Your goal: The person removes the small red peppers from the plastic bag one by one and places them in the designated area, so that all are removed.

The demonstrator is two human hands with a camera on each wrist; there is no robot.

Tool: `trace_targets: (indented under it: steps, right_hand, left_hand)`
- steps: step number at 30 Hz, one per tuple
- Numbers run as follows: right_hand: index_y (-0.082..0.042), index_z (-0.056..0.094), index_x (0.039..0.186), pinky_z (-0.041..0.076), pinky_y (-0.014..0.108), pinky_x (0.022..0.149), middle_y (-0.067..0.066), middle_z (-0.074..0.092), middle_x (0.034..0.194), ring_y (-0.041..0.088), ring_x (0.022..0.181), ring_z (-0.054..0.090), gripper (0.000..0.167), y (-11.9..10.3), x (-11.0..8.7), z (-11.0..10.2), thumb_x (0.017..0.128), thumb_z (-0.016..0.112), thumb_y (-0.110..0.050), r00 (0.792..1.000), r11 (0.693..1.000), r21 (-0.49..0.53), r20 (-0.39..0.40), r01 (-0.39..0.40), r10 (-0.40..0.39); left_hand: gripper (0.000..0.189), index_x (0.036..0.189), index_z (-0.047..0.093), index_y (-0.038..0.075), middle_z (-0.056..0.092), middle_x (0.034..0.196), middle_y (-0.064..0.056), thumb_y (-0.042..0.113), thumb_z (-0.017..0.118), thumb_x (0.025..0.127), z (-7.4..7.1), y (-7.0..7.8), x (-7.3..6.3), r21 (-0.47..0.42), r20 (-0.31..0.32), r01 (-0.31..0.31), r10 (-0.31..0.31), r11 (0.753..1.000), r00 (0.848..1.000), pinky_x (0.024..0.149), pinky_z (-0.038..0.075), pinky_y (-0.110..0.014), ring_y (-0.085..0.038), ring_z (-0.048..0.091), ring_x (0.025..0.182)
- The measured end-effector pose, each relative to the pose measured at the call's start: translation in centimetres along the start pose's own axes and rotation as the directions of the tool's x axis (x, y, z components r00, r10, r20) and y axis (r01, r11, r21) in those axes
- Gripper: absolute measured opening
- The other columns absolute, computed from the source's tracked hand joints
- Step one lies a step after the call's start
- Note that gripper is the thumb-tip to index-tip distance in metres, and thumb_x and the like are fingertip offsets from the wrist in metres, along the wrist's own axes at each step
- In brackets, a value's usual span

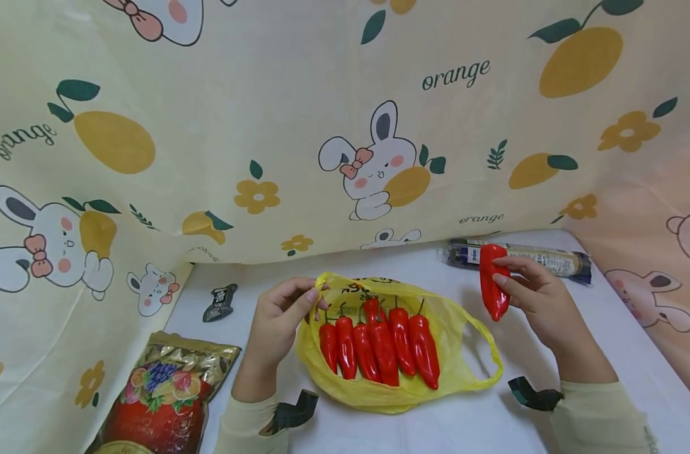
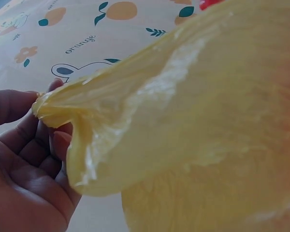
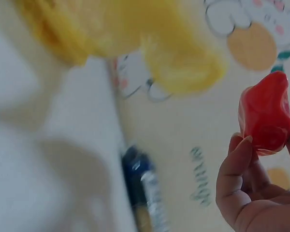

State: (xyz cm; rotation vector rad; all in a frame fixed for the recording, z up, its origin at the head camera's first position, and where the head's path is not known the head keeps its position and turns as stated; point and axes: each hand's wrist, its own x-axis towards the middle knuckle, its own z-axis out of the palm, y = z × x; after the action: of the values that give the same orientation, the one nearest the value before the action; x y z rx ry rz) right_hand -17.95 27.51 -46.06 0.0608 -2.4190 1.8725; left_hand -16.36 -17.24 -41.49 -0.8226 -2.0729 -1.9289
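A yellow plastic bag (image 1: 367, 398) lies on the white table with its mouth spread, several glossy red chili peppers (image 1: 383, 353) side by side in it. My left hand (image 1: 282, 321) pinches the bag's left rim between thumb and fingers; the left wrist view shows this hand (image 2: 34, 145) with the thin film (image 2: 150, 130) stretched away from it. To the right of the bag, my right hand (image 1: 532, 302) holds one red chili pepper (image 1: 494, 284) upright above the table. In the right wrist view the pepper (image 3: 266, 113) sits between the thumb and fingers.
Behind the right hand lies a long dark clear-wrapped packet (image 1: 549, 260). A small black packet (image 1: 220, 302) is at the back left, and a red and gold fruit-printed bag (image 1: 163, 397) at the front left. A patterned cloth (image 1: 288, 126) rises behind the table.
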Motion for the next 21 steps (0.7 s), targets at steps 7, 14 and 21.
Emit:
trace_targets:
  steps: [7, 14, 21]
  right_hand:
    - [-0.011, 0.06, 0.148, 0.062, 0.027, 0.082, 0.01, 0.045, 0.147, 0.022, 0.118, 0.052, 0.037, 4.3, 1.0, -0.7, 0.112, 0.065, -0.018, 0.999, 0.999, 0.004, 0.017, -0.049, 0.049]
    - [-0.006, 0.059, 0.148, 0.061, 0.029, 0.077, 0.02, 0.047, 0.148, 0.032, 0.114, 0.052, 0.043, 6.9, 1.6, -0.4, 0.112, 0.065, -0.028, 0.986, 0.985, -0.105, 0.078, -0.138, 0.146]
    - [-0.006, 0.063, 0.145, 0.062, 0.031, 0.077, 0.024, 0.06, 0.133, 0.037, 0.109, 0.057, 0.049, 6.9, 1.6, 0.8, 0.106, 0.074, -0.034, 0.979, 0.965, -0.232, 0.132, -0.124, 0.158]
  left_hand:
    - [0.017, 0.115, 0.071, -0.012, 0.073, 0.094, -0.021, -0.008, 0.057, 0.107, 0.0, 0.0, 0.0, 0.02, 0.003, -0.005, 0.005, 1.0, 1.0, 0.068, 0.059, -0.025, -0.028, 0.065, 0.073]
    - [0.016, 0.115, 0.07, -0.013, 0.073, 0.095, -0.02, -0.008, 0.057, 0.107, 0.2, -0.2, 0.1, 0.016, 0.01, 0.0, 0.0, 1.0, 1.0, 0.069, 0.06, -0.025, -0.031, 0.065, 0.073]
    - [0.017, 0.115, 0.07, -0.012, 0.072, 0.096, -0.022, -0.008, 0.057, 0.107, 0.4, -0.3, 0.1, 0.003, 0.014, 0.001, -0.001, 1.0, 1.0, 0.07, 0.06, -0.025, -0.026, 0.066, 0.075]
